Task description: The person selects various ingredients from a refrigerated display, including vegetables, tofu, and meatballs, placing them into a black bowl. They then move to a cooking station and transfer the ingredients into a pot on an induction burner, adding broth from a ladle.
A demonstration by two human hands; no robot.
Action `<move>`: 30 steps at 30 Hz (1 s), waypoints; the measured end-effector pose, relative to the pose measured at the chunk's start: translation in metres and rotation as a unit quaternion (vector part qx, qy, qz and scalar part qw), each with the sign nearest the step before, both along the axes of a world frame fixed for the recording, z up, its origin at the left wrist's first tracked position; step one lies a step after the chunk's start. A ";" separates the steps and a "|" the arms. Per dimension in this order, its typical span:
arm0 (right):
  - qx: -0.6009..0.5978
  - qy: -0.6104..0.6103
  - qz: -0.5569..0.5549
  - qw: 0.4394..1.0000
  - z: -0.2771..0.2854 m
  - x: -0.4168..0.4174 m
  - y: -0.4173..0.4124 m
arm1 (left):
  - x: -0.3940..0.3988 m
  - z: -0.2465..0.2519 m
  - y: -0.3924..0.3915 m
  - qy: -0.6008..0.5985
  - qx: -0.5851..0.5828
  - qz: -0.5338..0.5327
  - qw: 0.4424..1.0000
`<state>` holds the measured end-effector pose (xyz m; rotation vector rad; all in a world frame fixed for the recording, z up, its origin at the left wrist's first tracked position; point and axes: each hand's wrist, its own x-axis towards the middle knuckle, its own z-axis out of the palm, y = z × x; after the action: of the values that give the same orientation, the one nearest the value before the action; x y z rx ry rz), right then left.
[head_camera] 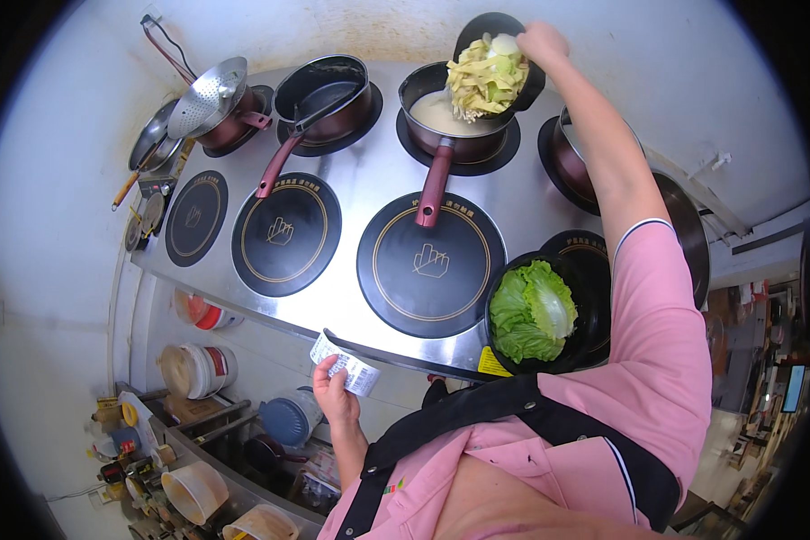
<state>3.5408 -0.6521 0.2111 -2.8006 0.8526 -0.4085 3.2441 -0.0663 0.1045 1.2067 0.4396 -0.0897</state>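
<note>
My right hand grips the rim of a black bowl, tilted over a saucepan. Pale strips, green leaves and enoki mushrooms lie at the bowl's lower lip, some hanging over the pan. The saucepan holds a milky, pale liquid and has a dark red handle pointing towards me. Near the counter's front edge, my left hand holds a curled, printed paper slip. Green lettuce leaves fill another black bowl on the right front of the counter.
On the steel counter stand an empty saucepan, a pan topped by a perforated strainer and, at right, another pot. Round black hob plates line the front. Below left are a white bucket and a shelf with plastic tubs.
</note>
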 end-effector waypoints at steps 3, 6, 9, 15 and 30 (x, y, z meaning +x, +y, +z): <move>-0.031 0.008 0.014 0.999 0.000 0.013 0.017 | 0.002 -0.006 0.000 0.005 0.003 0.000 1.000; -0.056 0.032 0.037 0.997 -0.002 0.021 0.030 | 0.003 -0.011 0.004 0.007 -0.001 0.002 1.000; -0.094 0.029 0.060 0.993 -0.012 0.025 0.038 | 0.004 -0.015 0.007 0.010 -0.001 0.007 1.000; -0.147 0.008 0.103 0.984 -0.021 0.023 0.055 | 0.005 -0.023 0.009 0.011 -0.001 0.010 1.000; -0.366 -0.246 0.292 0.849 -0.044 -0.021 0.080 | 0.016 -0.034 0.001 0.020 -0.016 -0.008 1.000</move>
<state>3.5202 -0.5719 0.1668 -3.0940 -0.3666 -1.4919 3.2606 -0.0651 0.0708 1.1787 0.4629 -0.1341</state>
